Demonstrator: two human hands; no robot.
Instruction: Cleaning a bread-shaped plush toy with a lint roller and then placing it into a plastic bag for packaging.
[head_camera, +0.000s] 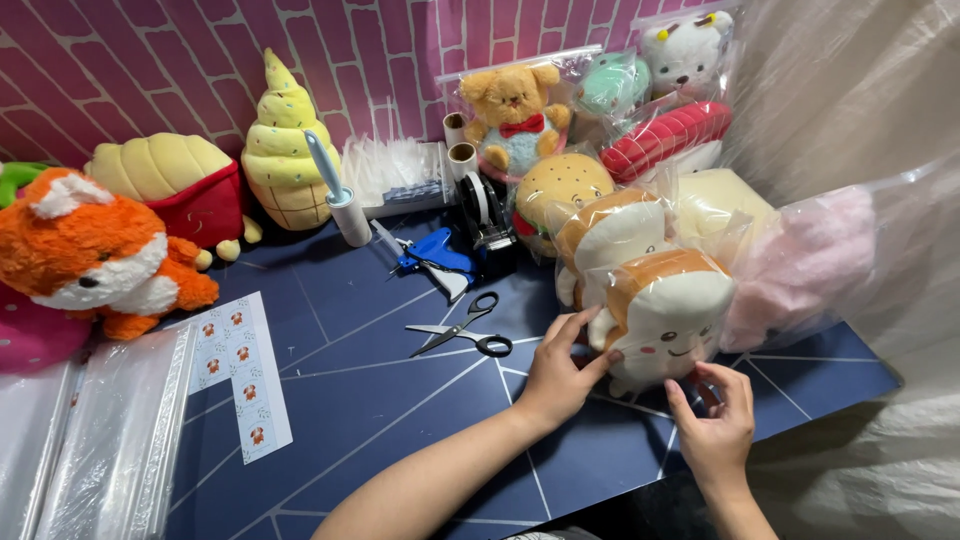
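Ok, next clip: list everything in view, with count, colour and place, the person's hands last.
toast plush: one, cream and brown, bagged, front right
bagged plush pile: several, mixed colours, right rear
fox plush: one, orange and white, left
shell-shaped plush: one, yellow and red, rear left
ice cream plush: one, yellow, rear
lint roller: one, white, rear centre
tape dispenser: one, black, centre
tagging tool: one, blue, centre
scissors: one, black-handled, centre
sticker sheet: one, white, left
clear bags: stack, front left
table: one, dark blue
left hand: grip on toast plush
right hand: pinching its bag's lower edge
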